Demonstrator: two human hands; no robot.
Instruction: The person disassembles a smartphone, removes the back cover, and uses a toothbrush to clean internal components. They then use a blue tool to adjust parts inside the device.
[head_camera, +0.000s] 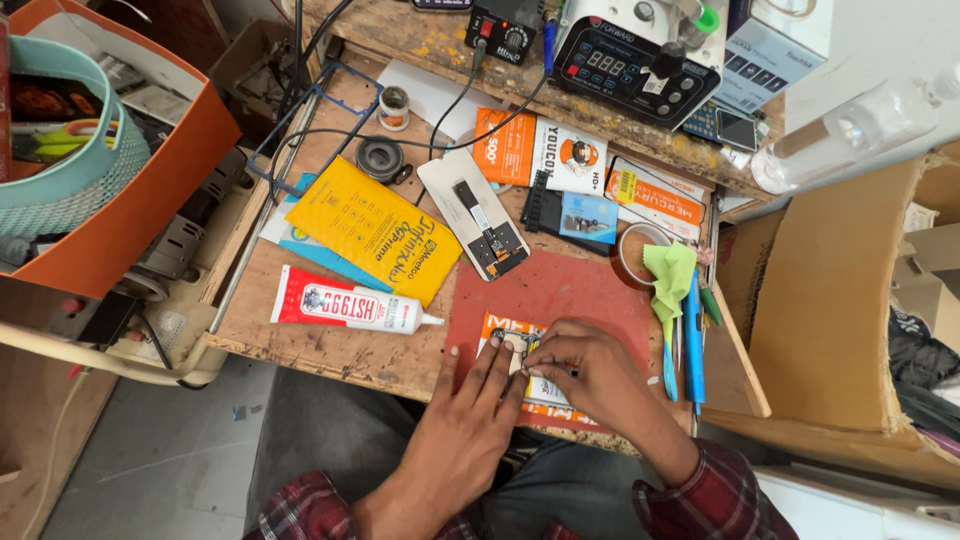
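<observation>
My left hand lies flat, fingers spread, pressing an orange and white packet onto a red work mat at the near edge of a wooden bench. My right hand pinches a small dark part at the packet's top edge with thumb and fingertips. The part is mostly hidden by the fingers. Beyond the mat lies a white phone back panel with dark strips on it.
A red and white glue tube and a yellow pouch lie to the left. A tape roll, green cloth and blue tools sit on the right. Orange packets, a black control unit and cables line the back.
</observation>
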